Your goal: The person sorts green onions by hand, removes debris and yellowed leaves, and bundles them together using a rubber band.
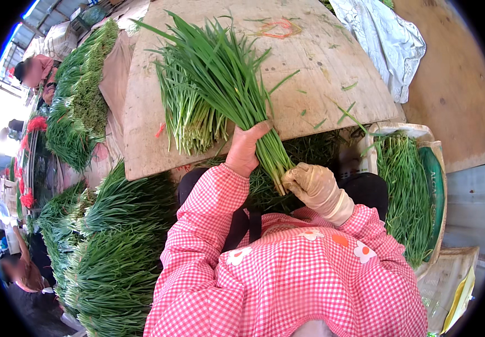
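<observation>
A bunch of garlic chives [235, 90] slants across the front of a wooden board, leaves toward the far left and pale stem ends toward me. My bare left hand [243, 147] is closed round its stems. At the lower stem ends, my right hand [310, 186], in a tan glove, has its fingers curled against them, seemingly pinching; the fingertips are partly hidden. Another pile of chives [200, 126] lies on the board [321, 62] just left of the held bunch and partly under its leaves.
Orange-red ties [279, 28] and leaf scraps lie on the board. At right stands a crate [440, 210] full of loose chives [402, 191]. A white cloth [385, 48] hangs over the board's far right. Large chive heaps [116, 253] are on my left, with other people [37, 73] beyond.
</observation>
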`<move>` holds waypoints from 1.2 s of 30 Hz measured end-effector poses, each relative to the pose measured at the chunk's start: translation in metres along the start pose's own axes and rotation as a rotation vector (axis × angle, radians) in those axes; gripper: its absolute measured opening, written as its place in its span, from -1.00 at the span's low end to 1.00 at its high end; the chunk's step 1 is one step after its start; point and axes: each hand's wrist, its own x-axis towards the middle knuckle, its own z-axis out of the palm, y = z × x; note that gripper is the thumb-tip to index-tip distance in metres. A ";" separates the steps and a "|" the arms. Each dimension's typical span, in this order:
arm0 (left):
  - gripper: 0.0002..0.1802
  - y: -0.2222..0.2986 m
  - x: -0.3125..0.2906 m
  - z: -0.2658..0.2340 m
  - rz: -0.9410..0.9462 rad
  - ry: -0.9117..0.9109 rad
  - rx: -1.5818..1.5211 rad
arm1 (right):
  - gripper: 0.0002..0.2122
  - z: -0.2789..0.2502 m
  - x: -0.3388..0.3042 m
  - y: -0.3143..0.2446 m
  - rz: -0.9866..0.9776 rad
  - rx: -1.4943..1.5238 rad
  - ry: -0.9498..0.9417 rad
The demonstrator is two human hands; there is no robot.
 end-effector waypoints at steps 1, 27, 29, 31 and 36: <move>-0.71 -0.001 0.000 -0.001 -0.003 -0.001 0.012 | -0.90 0.001 -0.005 0.004 0.032 0.062 -0.071; -0.48 -0.044 -0.008 0.005 0.010 -0.237 0.397 | -0.84 -0.025 0.063 0.014 0.191 0.460 0.292; -0.51 -0.045 -0.009 0.002 -0.059 -0.215 0.308 | -0.85 -0.027 0.057 0.019 0.429 1.127 0.134; -0.57 -0.039 -0.010 0.003 -0.143 -0.234 0.187 | -0.86 -0.028 0.047 0.024 0.482 1.730 0.092; -0.73 -0.025 -0.014 0.005 -0.216 -0.321 0.014 | -0.77 -0.065 0.031 0.032 0.194 2.095 0.234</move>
